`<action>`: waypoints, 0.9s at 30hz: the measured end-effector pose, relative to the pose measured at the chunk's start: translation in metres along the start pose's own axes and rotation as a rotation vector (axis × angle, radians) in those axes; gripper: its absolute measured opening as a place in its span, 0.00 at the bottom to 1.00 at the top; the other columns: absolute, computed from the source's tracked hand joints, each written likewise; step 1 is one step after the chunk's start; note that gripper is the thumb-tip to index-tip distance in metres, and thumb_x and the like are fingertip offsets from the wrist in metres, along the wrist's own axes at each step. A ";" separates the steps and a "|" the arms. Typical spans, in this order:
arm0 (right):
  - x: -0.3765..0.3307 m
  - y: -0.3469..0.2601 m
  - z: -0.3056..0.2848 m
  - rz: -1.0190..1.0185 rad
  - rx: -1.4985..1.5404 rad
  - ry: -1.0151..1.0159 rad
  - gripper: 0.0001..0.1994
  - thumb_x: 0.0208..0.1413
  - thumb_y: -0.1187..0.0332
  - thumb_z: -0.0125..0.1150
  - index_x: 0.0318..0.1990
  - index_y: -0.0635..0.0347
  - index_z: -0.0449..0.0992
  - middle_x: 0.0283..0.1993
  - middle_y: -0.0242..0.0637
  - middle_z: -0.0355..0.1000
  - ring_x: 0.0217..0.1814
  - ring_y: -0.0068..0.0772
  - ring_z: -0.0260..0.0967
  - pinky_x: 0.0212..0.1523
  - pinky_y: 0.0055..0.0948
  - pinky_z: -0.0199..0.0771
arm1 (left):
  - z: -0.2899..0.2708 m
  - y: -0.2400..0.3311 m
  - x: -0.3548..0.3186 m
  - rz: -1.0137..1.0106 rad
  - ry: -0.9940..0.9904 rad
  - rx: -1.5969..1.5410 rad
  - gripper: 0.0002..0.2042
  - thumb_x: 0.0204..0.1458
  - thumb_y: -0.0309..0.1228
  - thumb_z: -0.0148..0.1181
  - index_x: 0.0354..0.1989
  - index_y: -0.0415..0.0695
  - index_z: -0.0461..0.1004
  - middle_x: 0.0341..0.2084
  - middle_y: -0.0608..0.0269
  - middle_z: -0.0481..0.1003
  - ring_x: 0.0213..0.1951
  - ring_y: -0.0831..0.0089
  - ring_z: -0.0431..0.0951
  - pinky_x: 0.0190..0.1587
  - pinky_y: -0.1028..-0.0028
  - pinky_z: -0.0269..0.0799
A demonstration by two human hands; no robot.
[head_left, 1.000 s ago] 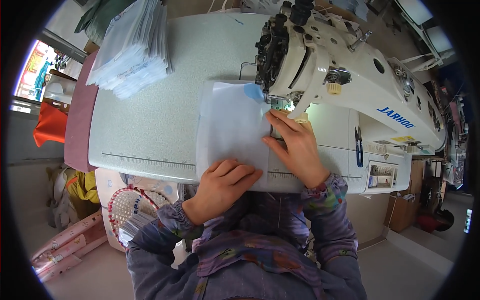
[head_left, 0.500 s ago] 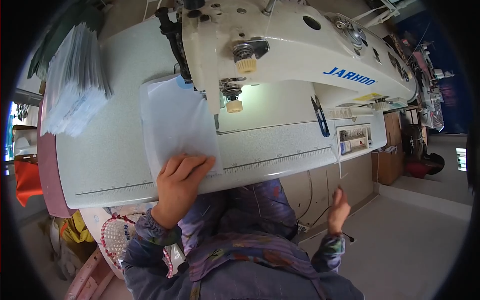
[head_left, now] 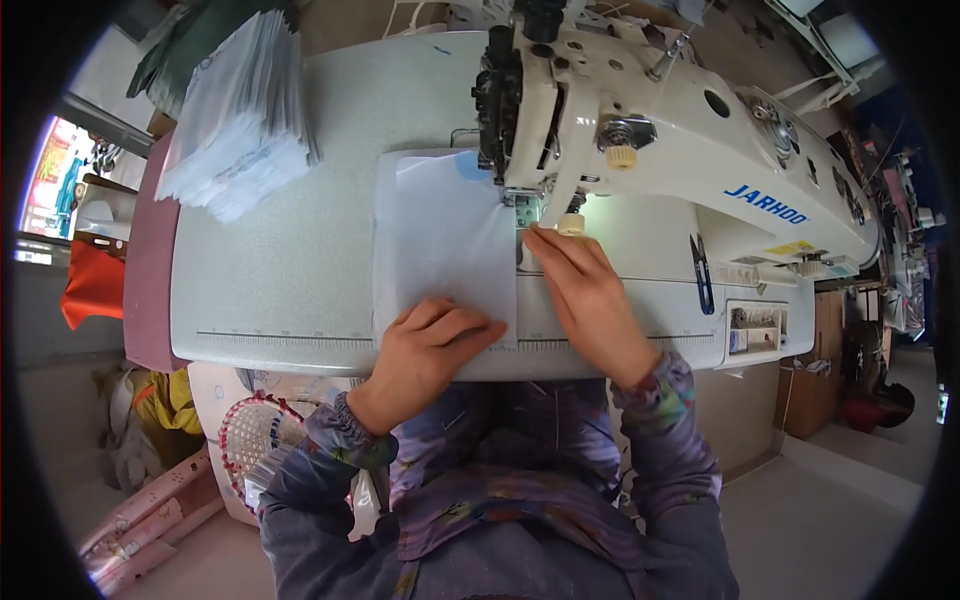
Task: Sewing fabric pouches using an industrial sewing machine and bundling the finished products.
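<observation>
A thin, whitish sheet [head_left: 440, 235] lies flat on the sewing machine table, a pale blue patch at its far end. Its far right part runs up to the presser foot of the sewing machine [head_left: 640, 140]. On its near right corner sits my left hand [head_left: 430, 350], fingers curled, thumb and forefinger closed at the edge. My right hand [head_left: 588, 300] is by the needle area, fingers pressed together and pointing at the sheet's right edge. Whatever lies between the right fingertips is hidden.
A thick stack of whitish sheets [head_left: 240, 130] stands at the table's far left. Thread snips [head_left: 702, 275] lie right of my right hand, beside a small tray with bobbins [head_left: 755, 330]. Below the table's left side is a basket with a pink-and-white rim [head_left: 262, 440].
My right hand has come up from beside the table to the needle area. My left hand stays on the sheet's near edge. The whole view has shifted.
</observation>
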State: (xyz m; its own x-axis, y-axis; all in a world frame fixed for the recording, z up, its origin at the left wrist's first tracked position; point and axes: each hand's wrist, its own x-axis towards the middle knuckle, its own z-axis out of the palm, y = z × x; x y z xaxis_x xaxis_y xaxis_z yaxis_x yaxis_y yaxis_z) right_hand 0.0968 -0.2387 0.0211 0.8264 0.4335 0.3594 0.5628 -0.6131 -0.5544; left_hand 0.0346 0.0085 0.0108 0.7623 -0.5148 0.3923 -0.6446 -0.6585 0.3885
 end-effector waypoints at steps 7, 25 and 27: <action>0.017 0.019 0.016 -0.121 -0.077 -0.050 0.26 0.55 0.85 0.56 0.62 0.62 0.77 0.63 0.44 0.76 0.65 0.51 0.72 0.66 0.45 0.68 | -0.002 -0.008 0.007 0.002 -0.027 0.029 0.21 0.45 0.29 0.62 0.51 0.53 0.85 0.45 0.75 0.77 0.48 0.67 0.76 0.50 0.67 0.79; 0.022 0.016 0.013 -0.086 -0.066 -0.129 0.27 0.50 0.86 0.57 0.60 0.63 0.78 0.62 0.41 0.74 0.64 0.51 0.73 0.61 0.46 0.74 | 0.002 -0.082 0.075 0.082 -0.005 0.055 0.19 0.43 0.25 0.64 0.47 0.52 0.86 0.42 0.76 0.80 0.43 0.69 0.78 0.48 0.71 0.79; 0.021 0.016 0.013 -0.085 -0.074 -0.131 0.27 0.50 0.86 0.57 0.60 0.63 0.78 0.62 0.41 0.74 0.64 0.51 0.73 0.62 0.46 0.74 | 0.003 -0.087 0.080 0.083 -0.002 0.039 0.19 0.43 0.24 0.64 0.47 0.52 0.86 0.42 0.75 0.80 0.44 0.69 0.78 0.49 0.71 0.79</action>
State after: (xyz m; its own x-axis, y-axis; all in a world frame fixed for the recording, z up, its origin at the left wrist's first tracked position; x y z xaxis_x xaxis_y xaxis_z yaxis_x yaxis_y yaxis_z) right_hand 0.1230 -0.2312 0.0100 0.7688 0.5653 0.2991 0.6345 -0.6154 -0.4677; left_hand 0.1519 0.0230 0.0059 0.7065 -0.5695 0.4201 -0.7028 -0.6346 0.3216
